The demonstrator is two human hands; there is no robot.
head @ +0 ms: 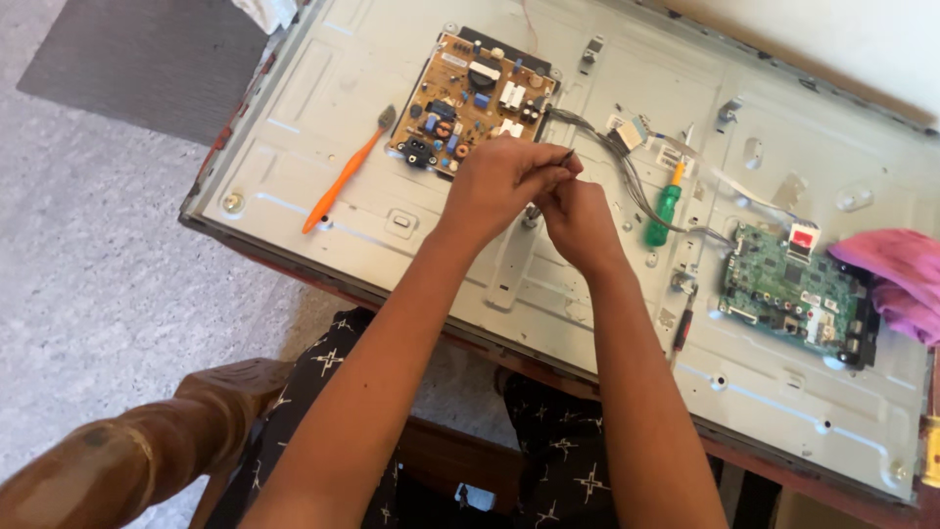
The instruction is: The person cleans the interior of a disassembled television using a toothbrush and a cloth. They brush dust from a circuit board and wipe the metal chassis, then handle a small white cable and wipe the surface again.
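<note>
Head view: we see our left hand [499,181] and right hand [578,223] meeting in the middle of the frame, above the bare metal back of an opened flat television [323,108]. Both grips are closed, and between them we pinch a thin dark wire end [566,155], which sticks out to the upper right of the left fingers; we hold it raised, probably so that the fine work is near our eyes. The television chassis lies flat like a shallow tray and carries the parts: a brown power board [475,103] in the upper middle, a green main board [788,289] at the right. An orange brush [343,181] lies at the left and a green screwdriver [664,211] just right of our hands, both within easy reach. A pink cloth [896,274] rests at the right edge.
</note>
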